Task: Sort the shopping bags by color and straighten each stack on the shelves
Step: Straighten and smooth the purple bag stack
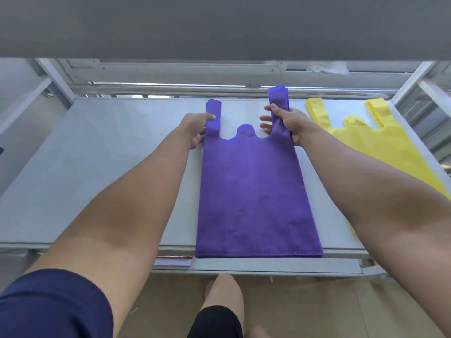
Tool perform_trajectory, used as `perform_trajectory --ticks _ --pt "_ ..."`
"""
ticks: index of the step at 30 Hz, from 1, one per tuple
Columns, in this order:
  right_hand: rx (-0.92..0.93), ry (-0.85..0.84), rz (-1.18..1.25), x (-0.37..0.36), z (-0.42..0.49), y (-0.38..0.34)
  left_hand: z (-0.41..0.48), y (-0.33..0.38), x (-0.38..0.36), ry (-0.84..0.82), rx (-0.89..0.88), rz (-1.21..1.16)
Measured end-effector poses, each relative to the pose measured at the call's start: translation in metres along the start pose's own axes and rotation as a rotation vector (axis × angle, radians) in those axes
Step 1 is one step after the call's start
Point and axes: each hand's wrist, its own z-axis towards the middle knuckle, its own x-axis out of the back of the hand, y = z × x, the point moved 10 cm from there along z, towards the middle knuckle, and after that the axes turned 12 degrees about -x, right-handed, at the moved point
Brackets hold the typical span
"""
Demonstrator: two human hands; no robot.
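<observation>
Head view: the left hand (196, 129) pinches the left handle strap of the purple bag stack (253, 191) and the right hand (285, 124) grips its right strap, lifted slightly. This stack lies lengthwise mid-shelf (97, 167), its bottom hem overhanging the front edge. A yellow bag stack (380, 145) rests just beside it, angled; colours appear separated, squaring apparently remains.

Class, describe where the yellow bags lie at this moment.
In the head view, the yellow bags lie flat at the right end of the shelf, beside the purple bags, right of the right hand.
</observation>
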Motion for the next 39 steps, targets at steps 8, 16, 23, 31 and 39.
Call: perform_trajectory --ticks 8,16,23,31,39 --pt "-0.026 0.399 -0.418 0.048 -0.042 0.012 -0.085 -0.008 0.018 -0.095 0.066 0.216" --pt "-0.140 0.309 -0.633 0.052 -0.160 0.076 -0.191 -0.056 0.034 0.011 0.114 0.410" --pt "-0.100 0.384 -0.580 0.057 -0.221 0.145 -0.239 -0.078 0.047 0.033 0.016 0.493" --pt "0.028 0.481 -0.677 0.043 -0.200 0.119 -0.212 -0.045 0.047 0.126 -0.124 0.502" --pt "0.125 0.555 -0.775 0.031 -0.208 0.110 -0.210 -0.029 0.049 0.191 -0.216 0.579"
